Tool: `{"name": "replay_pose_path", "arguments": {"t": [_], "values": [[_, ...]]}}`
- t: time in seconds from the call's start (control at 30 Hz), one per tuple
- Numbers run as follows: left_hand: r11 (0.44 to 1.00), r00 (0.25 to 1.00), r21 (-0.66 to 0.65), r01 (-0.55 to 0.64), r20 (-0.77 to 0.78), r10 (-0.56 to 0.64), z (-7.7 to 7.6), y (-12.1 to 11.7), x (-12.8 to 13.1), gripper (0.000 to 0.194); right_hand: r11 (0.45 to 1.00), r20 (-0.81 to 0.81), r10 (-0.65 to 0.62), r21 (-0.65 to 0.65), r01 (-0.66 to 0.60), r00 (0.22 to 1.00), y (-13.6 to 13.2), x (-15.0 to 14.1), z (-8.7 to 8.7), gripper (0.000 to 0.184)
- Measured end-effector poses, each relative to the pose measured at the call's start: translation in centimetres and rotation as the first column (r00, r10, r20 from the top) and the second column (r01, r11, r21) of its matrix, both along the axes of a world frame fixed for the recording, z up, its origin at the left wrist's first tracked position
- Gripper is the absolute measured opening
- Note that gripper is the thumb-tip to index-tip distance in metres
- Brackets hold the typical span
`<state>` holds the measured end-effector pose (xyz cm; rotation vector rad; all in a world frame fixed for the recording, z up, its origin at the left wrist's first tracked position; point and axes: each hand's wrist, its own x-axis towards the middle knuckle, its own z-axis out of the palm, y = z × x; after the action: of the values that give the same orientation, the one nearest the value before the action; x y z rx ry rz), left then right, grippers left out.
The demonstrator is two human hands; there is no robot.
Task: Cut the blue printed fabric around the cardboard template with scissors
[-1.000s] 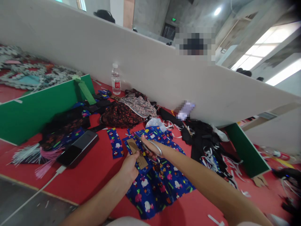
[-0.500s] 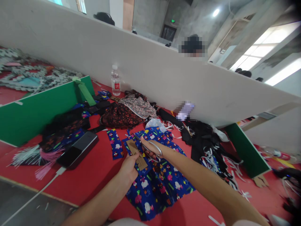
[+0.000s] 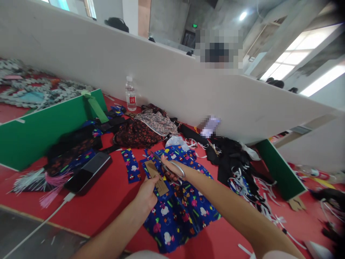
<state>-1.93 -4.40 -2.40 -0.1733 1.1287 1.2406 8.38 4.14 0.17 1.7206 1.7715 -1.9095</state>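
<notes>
Left hand pins cardboard template on blue printed fabric; right hand grips scissors at its edge.

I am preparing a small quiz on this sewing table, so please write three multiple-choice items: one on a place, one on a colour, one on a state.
1. Where does the water bottle stand?
A. by the white partition
B. on the blue patterned fabric
C. on the floor

2. What colour is the table surface?
A. yellow
B. red
C. white

3. What does the right hand hold?
A. nothing
B. a phone
C. scissors

Key: 1 A, it stands against the partition; 2 B, red shows between the cloths; 3 C, fingers pass through the scissor handles, while the left hand holds a cardboard template.
</notes>
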Motion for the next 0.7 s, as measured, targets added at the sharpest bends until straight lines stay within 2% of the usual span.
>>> {"name": "replay_pose_path", "arguments": {"t": [0.17,0.3,0.37,0.5,0.6,0.7], "values": [[1.000,1.000,0.009,0.010,-0.003,-0.010,0.0,-0.1,-0.2,0.017,0.998,0.038,0.046,0.051,-0.048,0.998,0.2,0.1,-0.1,0.069],[1.000,1.000,0.016,0.017,-0.004,-0.017,0.1,-0.2,-0.2,0.020,0.976,0.166,0.051,0.202,-0.084,0.985,0.3,0.8,-0.4,0.072],[1.000,1.000,0.021,0.021,-0.010,-0.021,0.3,-0.2,-0.1,0.021,0.942,0.265,0.022,0.317,-0.108,0.964,0.5,1.7,-0.4,0.069],[0.998,0.999,0.061,0.021,-0.051,-0.018,0.9,-0.2,-0.1,0.023,0.839,0.474,-0.086,0.509,-0.192,0.876,0.4,4.0,-0.2,0.050],[0.995,0.994,0.095,0.040,-0.105,-0.030,1.1,0.1,0.0,0.022,0.798,0.570,-0.121,0.543,-0.262,0.813,-0.6,4.9,0.2,0.046],[0.995,0.986,0.090,0.050,-0.164,-0.035,0.8,0.5,0.2,0.023,0.763,0.607,-0.085,0.550,-0.341,0.790,-1.3,4.9,0.8,0.031]]}}
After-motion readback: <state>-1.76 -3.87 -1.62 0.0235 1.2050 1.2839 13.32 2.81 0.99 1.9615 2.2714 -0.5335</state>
